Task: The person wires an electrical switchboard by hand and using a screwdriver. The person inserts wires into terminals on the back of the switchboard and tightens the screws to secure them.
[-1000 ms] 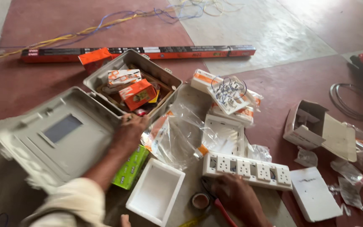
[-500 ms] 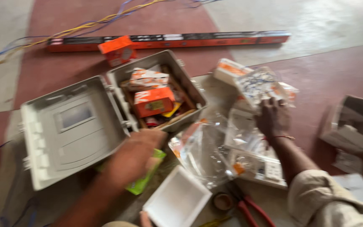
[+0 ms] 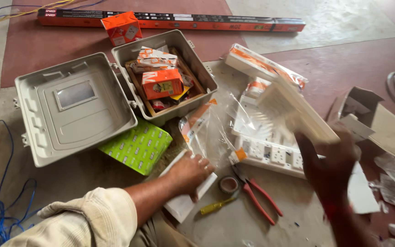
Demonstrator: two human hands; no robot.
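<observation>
Head view: the left hand [image 3: 189,173] lies flat, fingers spread, pinning a white tray [image 3: 184,197] to the floor at lower centre, apparently to steady it. The right hand [image 3: 332,158], blurred at the right of the frame, has its grip closed on a white plate [image 3: 298,112], tilted up above the switch board [image 3: 270,155]. Red pliers [image 3: 258,194] and a yellow screwdriver [image 3: 214,206] lie just beside. The grey enclosure [image 3: 76,107] sits open at upper left.
</observation>
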